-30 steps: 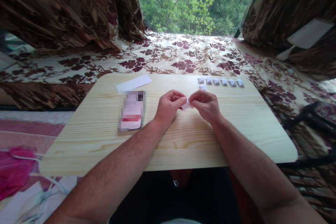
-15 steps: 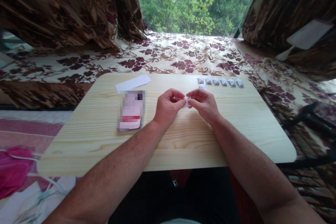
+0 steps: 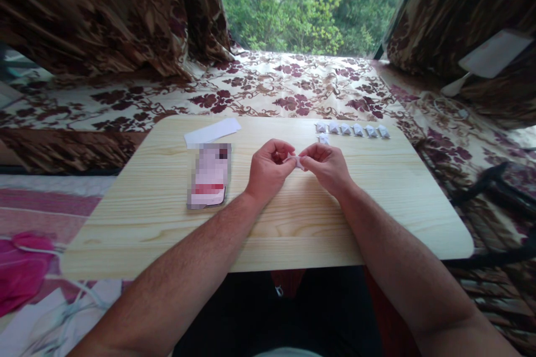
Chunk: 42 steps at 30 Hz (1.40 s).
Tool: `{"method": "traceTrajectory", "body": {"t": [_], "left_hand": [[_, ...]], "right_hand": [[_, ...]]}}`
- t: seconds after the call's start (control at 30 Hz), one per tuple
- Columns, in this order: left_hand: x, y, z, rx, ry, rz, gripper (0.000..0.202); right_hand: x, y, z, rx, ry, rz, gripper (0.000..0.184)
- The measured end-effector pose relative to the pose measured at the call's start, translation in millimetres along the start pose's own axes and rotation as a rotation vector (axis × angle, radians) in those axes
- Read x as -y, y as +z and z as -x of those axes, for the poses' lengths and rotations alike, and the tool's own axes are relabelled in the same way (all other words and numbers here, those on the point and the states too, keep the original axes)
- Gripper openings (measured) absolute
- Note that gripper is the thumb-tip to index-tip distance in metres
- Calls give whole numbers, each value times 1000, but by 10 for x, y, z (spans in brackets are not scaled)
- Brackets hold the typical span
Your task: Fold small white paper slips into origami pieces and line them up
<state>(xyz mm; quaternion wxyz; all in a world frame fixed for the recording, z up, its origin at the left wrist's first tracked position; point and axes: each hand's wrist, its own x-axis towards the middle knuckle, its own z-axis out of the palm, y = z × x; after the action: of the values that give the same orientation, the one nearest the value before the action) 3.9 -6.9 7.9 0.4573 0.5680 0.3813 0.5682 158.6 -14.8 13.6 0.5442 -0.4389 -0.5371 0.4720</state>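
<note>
Cream-coloured wood grain covers the table, its corners rounded. Over its middle, the person's left hand and right hand nearly meet, fingers curled, each pinching between thumb and fingers. Left of them lies a pink phone, partly pixelated, with white paper strips just beyond it. Seven small folded white pieces sit near the far edge, six in a row, one just before its left end. Smallest is the white paper piece held between both hands, its exact shape mostly hidden.
</note>
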Motion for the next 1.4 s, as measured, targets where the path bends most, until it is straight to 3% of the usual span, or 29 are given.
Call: {"method": "traceTrajectory", "body": {"t": [1.03,1.4], "left_hand": [[56,6,-20,21,-109,173,25],[60,-21,-38,29,-106,116,25]], "right_hand": [[-22,16,29,-26,-73,105,12],[-62,-1,26,-18,-58,172,10]]}}
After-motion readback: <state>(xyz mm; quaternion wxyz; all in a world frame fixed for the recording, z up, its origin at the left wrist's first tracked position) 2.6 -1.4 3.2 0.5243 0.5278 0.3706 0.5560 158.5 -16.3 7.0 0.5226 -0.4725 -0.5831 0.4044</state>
